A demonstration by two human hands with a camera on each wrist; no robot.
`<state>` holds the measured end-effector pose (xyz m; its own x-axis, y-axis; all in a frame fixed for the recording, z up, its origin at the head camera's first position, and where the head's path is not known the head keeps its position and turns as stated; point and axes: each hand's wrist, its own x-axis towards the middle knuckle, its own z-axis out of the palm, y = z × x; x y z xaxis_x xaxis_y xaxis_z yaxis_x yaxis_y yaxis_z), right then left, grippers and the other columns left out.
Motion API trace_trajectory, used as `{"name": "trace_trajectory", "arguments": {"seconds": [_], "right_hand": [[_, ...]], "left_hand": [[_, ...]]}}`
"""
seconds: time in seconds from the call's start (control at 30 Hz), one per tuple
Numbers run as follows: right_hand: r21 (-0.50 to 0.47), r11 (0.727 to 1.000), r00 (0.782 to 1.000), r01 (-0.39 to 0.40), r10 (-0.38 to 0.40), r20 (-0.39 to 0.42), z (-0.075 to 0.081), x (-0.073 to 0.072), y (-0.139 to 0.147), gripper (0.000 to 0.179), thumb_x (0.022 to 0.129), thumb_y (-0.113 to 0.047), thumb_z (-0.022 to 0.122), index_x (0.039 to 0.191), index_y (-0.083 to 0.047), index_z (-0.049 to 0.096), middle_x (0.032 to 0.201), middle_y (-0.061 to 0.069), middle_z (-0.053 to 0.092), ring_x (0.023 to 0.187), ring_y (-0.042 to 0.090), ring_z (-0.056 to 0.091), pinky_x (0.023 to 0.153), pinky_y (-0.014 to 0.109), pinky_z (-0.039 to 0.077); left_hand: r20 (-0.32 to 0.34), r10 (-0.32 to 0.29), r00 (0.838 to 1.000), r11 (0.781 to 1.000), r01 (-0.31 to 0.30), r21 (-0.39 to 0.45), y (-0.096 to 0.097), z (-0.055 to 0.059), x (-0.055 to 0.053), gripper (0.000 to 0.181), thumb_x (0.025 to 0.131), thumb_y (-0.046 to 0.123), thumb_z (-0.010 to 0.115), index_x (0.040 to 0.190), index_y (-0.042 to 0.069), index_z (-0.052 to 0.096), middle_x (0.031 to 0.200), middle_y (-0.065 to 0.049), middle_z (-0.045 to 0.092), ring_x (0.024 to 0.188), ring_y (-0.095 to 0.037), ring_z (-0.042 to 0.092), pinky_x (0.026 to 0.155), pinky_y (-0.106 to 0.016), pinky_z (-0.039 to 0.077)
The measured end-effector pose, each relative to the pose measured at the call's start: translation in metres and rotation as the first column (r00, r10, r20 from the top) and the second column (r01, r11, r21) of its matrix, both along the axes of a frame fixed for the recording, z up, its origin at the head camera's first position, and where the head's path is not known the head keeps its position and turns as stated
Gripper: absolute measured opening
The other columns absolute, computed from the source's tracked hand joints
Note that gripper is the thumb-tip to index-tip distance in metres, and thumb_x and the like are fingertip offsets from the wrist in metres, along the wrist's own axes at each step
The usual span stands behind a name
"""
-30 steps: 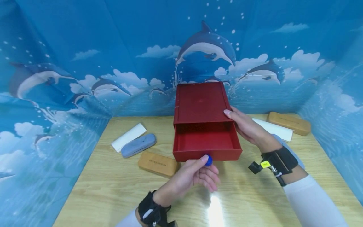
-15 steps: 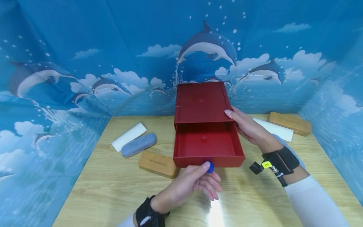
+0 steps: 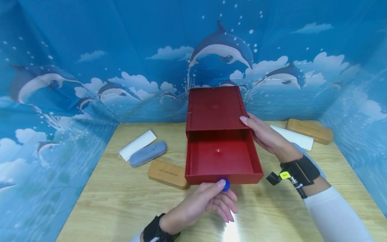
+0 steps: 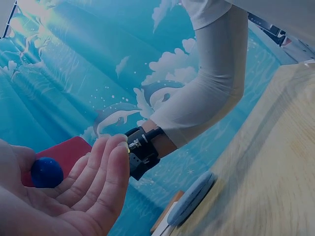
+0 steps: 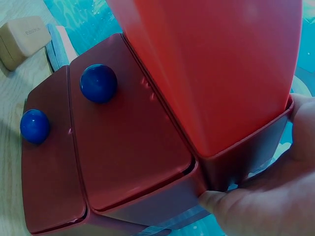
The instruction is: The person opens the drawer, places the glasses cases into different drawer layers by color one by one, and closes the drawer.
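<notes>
A dark red drawer cabinet [image 3: 215, 108] stands at the middle back of the table, its top drawer [image 3: 199, 179] pulled out toward me, with no contents visible inside. My left hand [image 3: 201, 204] pinches the drawer's round blue knob [image 3: 226, 186], thumb on top, the other fingers loosely bent below. My right hand [image 3: 267, 136] grips the cabinet's right side, its thumb over the top edge; the other fingers are mostly hidden. In the right wrist view, two lower drawers with blue knobs [image 5: 98, 83] sit pushed in beneath the extended one.
Left of the cabinet lie a white case [image 3: 137, 145], a blue glasses case [image 3: 148, 154] and a tan glasses case [image 3: 168, 174], whose right end nearly meets the drawer. Behind my right arm are another white case [image 3: 293, 137] and a tan case [image 3: 309, 131]. A dolphin-print cloth [image 3: 145, 40] hangs around the table.
The top drawer has slid farther out toward me, with my left hand moving along on its knob. My right hand has stayed at the cabinet's side.
</notes>
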<state>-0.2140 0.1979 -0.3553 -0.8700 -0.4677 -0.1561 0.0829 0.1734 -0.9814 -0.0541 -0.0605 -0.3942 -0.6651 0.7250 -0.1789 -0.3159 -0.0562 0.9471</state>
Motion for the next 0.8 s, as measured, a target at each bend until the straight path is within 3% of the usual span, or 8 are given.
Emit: {"name": "trace_trajectory", "arguments": {"seconds": [0.17, 0.37, 0.8], "right_hand": [[-0.006, 1.0, 1.0, -0.003, 0.003, 0.003, 0.001, -0.001, 0.0, 0.072, 0.109, -0.051, 0.041, 0.166, -0.019, 0.013, 0.153, 0.014, 0.043, 0.138, 0.032, 0.046, 0.097, 0.025, 0.057], [-0.005, 1.0, 1.0, -0.008, 0.008, -0.008, 0.0, 0.0, 0.0, 0.07, 0.109, -0.049, 0.041, 0.166, -0.018, 0.014, 0.152, 0.014, 0.043, 0.137, 0.033, 0.047, 0.096, 0.028, 0.058], [-0.014, 1.0, 1.0, -0.001, 0.001, -0.007, -0.001, -0.001, -0.001, 0.071, 0.11, -0.05, 0.04, 0.166, -0.017, 0.012, 0.151, 0.011, 0.043, 0.135, 0.027, 0.047, 0.097, 0.025, 0.057]], "left_hand": [[0.016, -0.016, 1.0, 1.0, 0.016, -0.022, 0.0, 0.0, 0.004, 0.064, 0.111, 0.05, 0.037, 0.125, -0.007, 0.061, 0.12, -0.043, 0.063, 0.097, -0.048, 0.073, 0.079, -0.029, 0.063], [0.019, -0.033, 0.999, 0.999, 0.033, -0.016, 0.001, 0.0, 0.01, 0.062, 0.112, 0.048, 0.034, 0.127, -0.007, 0.059, 0.12, -0.044, 0.063, 0.104, -0.068, 0.059, 0.079, -0.028, 0.063], [-0.013, -0.036, 0.999, 0.999, 0.036, -0.009, 0.0, -0.006, 0.016, 0.061, 0.113, 0.044, 0.032, 0.125, -0.009, 0.059, 0.115, -0.043, 0.066, 0.103, -0.071, 0.059, 0.077, -0.028, 0.063]]}}
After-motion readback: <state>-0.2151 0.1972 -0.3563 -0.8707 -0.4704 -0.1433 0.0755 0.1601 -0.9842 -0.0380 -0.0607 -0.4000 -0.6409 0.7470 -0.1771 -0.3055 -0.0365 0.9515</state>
